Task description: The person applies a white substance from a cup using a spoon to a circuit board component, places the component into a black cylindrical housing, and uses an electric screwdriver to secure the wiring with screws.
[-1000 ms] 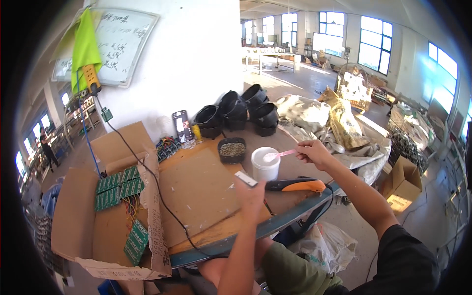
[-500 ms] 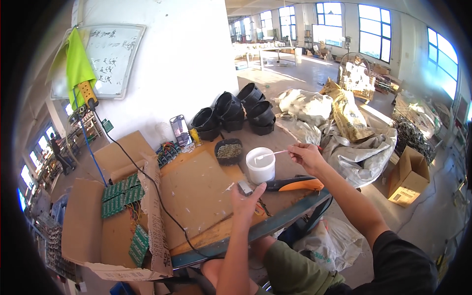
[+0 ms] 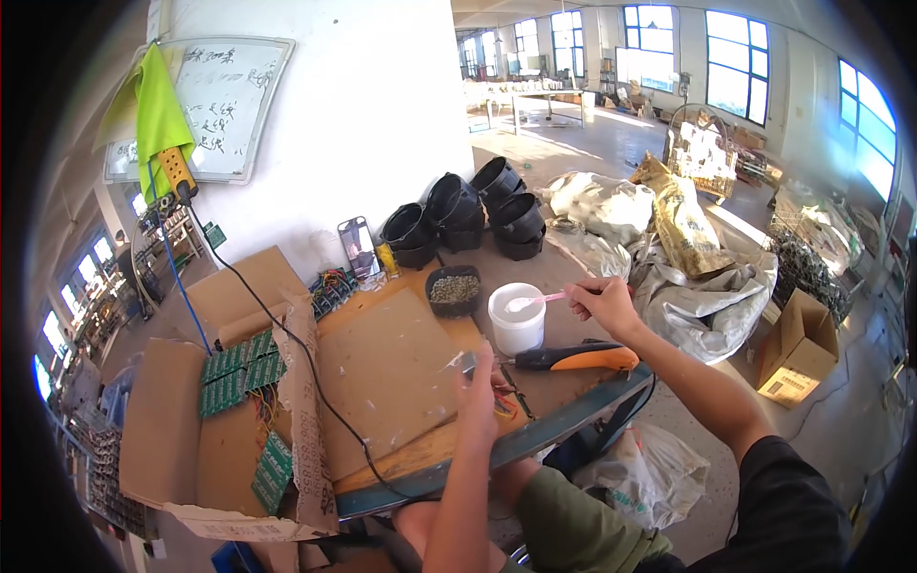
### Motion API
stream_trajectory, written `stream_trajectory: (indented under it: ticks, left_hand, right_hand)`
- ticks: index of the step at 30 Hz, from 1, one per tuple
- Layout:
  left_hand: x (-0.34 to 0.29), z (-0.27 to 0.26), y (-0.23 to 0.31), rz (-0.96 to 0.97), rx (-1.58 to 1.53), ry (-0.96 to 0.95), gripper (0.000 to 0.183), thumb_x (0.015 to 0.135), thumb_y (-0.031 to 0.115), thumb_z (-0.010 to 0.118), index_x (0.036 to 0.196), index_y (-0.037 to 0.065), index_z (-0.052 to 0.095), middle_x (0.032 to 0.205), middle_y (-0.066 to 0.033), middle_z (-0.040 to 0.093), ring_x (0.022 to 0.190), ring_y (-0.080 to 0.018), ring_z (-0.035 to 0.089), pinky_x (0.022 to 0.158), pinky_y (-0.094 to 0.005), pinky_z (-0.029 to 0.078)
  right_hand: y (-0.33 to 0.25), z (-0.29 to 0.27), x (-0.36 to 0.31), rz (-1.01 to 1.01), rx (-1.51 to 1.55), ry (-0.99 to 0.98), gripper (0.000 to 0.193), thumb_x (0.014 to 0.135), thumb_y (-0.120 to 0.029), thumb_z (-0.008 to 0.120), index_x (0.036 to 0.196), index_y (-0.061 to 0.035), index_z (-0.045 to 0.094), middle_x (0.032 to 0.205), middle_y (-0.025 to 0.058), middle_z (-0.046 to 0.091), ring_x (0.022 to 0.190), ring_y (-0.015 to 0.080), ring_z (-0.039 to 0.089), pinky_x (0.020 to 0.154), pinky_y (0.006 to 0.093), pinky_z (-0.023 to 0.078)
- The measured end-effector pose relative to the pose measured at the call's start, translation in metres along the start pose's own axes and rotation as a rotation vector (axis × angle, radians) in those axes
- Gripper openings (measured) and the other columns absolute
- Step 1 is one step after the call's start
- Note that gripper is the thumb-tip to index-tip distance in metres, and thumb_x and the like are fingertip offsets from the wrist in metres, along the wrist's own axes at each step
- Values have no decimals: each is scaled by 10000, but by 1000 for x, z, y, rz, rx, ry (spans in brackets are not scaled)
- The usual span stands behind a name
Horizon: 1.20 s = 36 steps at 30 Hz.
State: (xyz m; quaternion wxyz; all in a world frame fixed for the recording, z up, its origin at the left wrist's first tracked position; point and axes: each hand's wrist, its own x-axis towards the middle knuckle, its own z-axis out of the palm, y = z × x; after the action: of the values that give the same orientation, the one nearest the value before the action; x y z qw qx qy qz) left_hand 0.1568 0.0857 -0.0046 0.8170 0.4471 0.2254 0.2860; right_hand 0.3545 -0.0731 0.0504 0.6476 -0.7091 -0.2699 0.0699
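My right hand (image 3: 604,304) pinches the pale pink handle of a small plastic spoon (image 3: 546,299). The spoon's tip, with white paste on it, is over the mouth of a white tub (image 3: 517,334). My left hand (image 3: 480,390) is closed round a small silver-grey block (image 3: 467,361), blurred and mostly covered by the fingers. Thin coloured wires (image 3: 506,405) show beside that hand. Just right of it, an orange-and-black handheld tool (image 3: 578,357) lies below the tub. A black bowl of small greenish-brown pieces (image 3: 454,290) stands behind, left of the tub.
At left, an open cardboard box (image 3: 162,439) holds green circuit boards (image 3: 244,372), and a black cable (image 3: 315,368) hangs across its edge. Black pots (image 3: 454,205) and a phone (image 3: 358,248) stand at the table's back. Sacks (image 3: 707,306) lie beyond the right side.
My left hand has turned and shifted slightly, so the silver-grey block shows less. The spoon stays over the tub in my right hand, its handle tilted a little differently. The whole view has shifted slightly.
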Motion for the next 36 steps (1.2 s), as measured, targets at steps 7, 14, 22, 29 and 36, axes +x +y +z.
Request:
stream_trajectory:
  ticks: [7,14,22,29,36]
  left_hand:
    - [5,-7,0,-101,-205,14,236,917,264,702,939,108,528,764,-28,562,625,-157,573,559,-389,554]
    - [-7,-3,11,-79,-278,-105,190,865,110,703,955,99,536,761,-49,588,661,-211,627,558,-421,547]
    - [12,-16,-11,54,-315,-146,210,877,93,678,1017,84,522,847,-68,590,720,-211,621,615,-492,581]
    - [2,-4,2,134,-163,-52,221,880,77,689,1020,71,518,866,-33,575,751,-154,591,625,-347,527]
    - [-1,-6,9,100,-76,-48,284,851,79,742,1025,62,518,841,-21,564,707,-131,585,607,-300,521]
  right_hand:
    - [4,-5,4,30,34,8,260,907,-182,710,899,77,731,701,65,663,579,102,594,539,243,505]
    - [5,-3,5,35,46,24,275,905,-189,715,912,86,728,724,79,680,589,105,606,535,240,504]
    - [-7,5,-1,-9,88,50,256,909,-180,707,878,74,731,717,56,664,610,102,600,550,239,498]
    - [-4,2,-6,7,85,34,251,909,-181,705,870,65,733,710,57,663,608,97,593,557,234,494]
    - [8,6,-6,21,72,45,240,901,-176,713,869,61,737,715,62,670,606,101,598,543,235,492]
